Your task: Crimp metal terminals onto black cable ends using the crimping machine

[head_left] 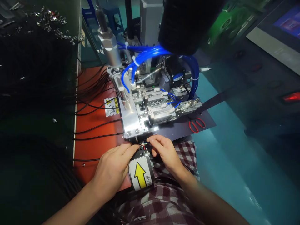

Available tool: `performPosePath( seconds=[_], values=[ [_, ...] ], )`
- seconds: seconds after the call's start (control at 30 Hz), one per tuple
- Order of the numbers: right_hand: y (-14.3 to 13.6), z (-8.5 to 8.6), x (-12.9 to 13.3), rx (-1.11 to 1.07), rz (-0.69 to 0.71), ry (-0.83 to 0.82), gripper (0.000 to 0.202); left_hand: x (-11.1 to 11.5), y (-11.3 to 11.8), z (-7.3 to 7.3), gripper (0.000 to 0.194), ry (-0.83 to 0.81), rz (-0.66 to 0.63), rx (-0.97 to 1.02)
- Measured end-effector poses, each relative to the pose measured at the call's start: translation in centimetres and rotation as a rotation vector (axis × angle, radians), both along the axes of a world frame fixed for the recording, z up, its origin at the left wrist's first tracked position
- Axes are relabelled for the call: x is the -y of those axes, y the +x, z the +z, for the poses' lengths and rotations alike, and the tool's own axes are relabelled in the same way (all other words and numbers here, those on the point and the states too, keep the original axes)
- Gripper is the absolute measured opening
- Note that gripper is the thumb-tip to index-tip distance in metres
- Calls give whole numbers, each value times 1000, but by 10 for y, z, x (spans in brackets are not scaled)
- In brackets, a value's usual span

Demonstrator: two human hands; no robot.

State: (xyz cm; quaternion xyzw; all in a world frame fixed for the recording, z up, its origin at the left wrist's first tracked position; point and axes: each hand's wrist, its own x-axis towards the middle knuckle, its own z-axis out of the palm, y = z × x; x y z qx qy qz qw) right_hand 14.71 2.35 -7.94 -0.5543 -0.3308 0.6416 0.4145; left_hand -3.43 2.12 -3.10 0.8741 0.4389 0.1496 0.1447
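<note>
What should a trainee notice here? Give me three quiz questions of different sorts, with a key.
1. True or false: the scissors lie to the left of the machine.
2. What colour is the arrow on the label below the hands? A green, B yellow, C white.
3. Fill in: the left hand and the right hand meet at thin coloured ___ at the machine's front edge.

Key: 1 false, they lie to its right. 2 B. 3 wires.

Red-handled scissors point(197, 124) on dark mat point(208, 120), blue air hoses point(150, 53) above, steel cylinder point(110, 47) at left, black cables point(93, 107) across orange surface point(93, 147), yellow warning label point(110, 106), lit screen point(289, 22) at far right, teal floor point(229, 156).
</note>
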Motion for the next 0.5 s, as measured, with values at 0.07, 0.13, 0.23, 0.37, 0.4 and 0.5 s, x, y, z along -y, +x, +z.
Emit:
performPosePath(
  seconds=[0.07,0.13,0.23,0.37,0.4,0.5],
  values=[
    [-3,4,-2,39,26,30,21,0,1,0,31,44,-1,-18],
    [-7,6,-3,73,30,40,20,-1,2,0,32,94,-1,-31],
    [-13,8,-3,138,7,90,18,0,2,0,33,120,1,-39],
    [-16,10,2,383,-6,323,14,2,0,0,33,103,14,-52],
    [-16,10,4,439,-4,380,13,2,0,0,33,99,15,-54],
    [-15,9,6,494,8,430,13,3,-1,-1,33,91,13,-55]
  ],
)
